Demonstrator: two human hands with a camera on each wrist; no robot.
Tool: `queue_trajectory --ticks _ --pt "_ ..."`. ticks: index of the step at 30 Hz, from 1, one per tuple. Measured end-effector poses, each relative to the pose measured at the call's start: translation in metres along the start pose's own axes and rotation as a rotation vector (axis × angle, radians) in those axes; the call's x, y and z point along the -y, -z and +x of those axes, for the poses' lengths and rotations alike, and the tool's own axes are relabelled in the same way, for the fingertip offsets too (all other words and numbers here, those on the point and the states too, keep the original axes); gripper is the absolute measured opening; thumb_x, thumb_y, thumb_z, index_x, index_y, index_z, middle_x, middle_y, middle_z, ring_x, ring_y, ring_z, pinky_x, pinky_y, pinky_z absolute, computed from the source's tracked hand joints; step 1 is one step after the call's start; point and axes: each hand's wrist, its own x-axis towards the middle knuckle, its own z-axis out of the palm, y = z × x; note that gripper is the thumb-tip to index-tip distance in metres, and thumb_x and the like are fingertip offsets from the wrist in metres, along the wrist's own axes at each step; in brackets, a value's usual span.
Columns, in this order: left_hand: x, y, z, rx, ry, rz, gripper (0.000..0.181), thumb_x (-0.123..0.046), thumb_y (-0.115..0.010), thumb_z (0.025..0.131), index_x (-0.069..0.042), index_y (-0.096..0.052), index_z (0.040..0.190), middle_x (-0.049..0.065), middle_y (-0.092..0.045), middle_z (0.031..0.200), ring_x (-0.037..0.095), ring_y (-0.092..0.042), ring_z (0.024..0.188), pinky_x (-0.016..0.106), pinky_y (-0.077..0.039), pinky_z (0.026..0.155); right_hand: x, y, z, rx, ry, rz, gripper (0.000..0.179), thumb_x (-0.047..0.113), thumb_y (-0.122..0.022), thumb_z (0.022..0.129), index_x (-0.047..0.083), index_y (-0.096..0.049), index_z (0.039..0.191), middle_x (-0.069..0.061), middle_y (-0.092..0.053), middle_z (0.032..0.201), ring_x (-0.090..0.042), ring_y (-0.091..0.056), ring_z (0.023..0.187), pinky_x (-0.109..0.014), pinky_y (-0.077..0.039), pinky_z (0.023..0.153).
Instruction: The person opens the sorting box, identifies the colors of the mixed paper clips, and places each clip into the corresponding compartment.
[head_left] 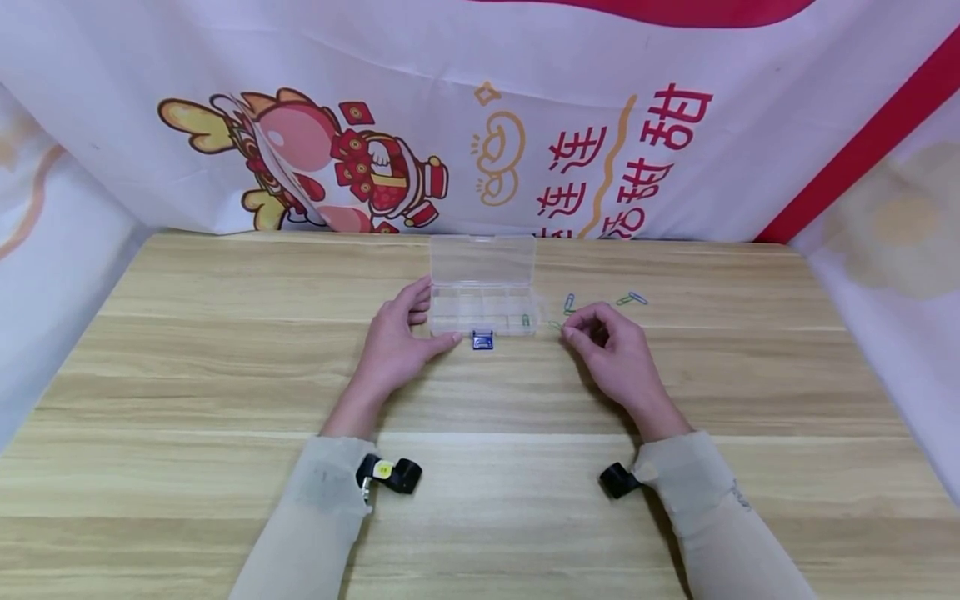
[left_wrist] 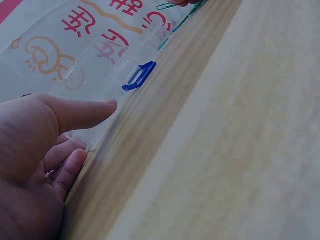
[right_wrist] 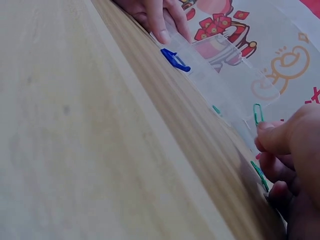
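Note:
A clear plastic compartment box (head_left: pixel 482 310) stands on the table with its lid (head_left: pixel 482 260) raised and a blue latch (head_left: pixel 483 340) at the front. My left hand (head_left: pixel 401 337) grips the box's left end, thumb at the front edge and fingers at the side. One green paper clip (head_left: pixel 526 320) lies in a right-hand compartment. Just right of the box, my right hand (head_left: pixel 611 350) pinches a green paper clip (right_wrist: pixel 257 114) between thumb and finger, raised off the table. Below that hand, in the right wrist view, another green clip (right_wrist: pixel 260 175) lies on the wood.
Loose paper clips lie right of the box: a blue one (head_left: pixel 570 300) behind the right hand, and a green one (head_left: pixel 624 300) beside another blue one (head_left: pixel 638 297) farther right. A printed white cloth (head_left: pixel 480 117) hangs behind the wooden table (head_left: pixel 495 500).

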Motion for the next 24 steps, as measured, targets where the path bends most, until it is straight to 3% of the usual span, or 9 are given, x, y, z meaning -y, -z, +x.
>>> queue_trajectory --ticks 11,24 --pt "0.001 0.000 -0.001 -0.008 -0.006 0.016 0.093 -0.021 -0.090 0.089 -0.018 -0.040 0.167 0.013 -0.058 0.156 0.034 -0.058 0.136 0.047 -0.048 0.121 0.025 -0.028 -0.003 -0.089 -0.054 0.180 0.010 0.017 -0.073 0.104 0.009 -0.072 0.111 -0.008 -0.070 0.105 -0.021 -0.058 0.092 -0.021 -0.048 0.075" --pt "0.000 -0.002 0.000 -0.003 -0.010 0.014 0.093 -0.021 -0.090 0.090 -0.019 -0.039 0.167 0.012 -0.057 0.157 0.033 -0.058 0.138 0.047 -0.048 0.122 0.029 -0.035 0.001 -0.091 -0.127 0.154 0.011 0.022 -0.073 0.104 0.013 -0.074 0.111 -0.005 -0.071 0.107 -0.020 -0.060 0.094 -0.026 -0.052 0.079"
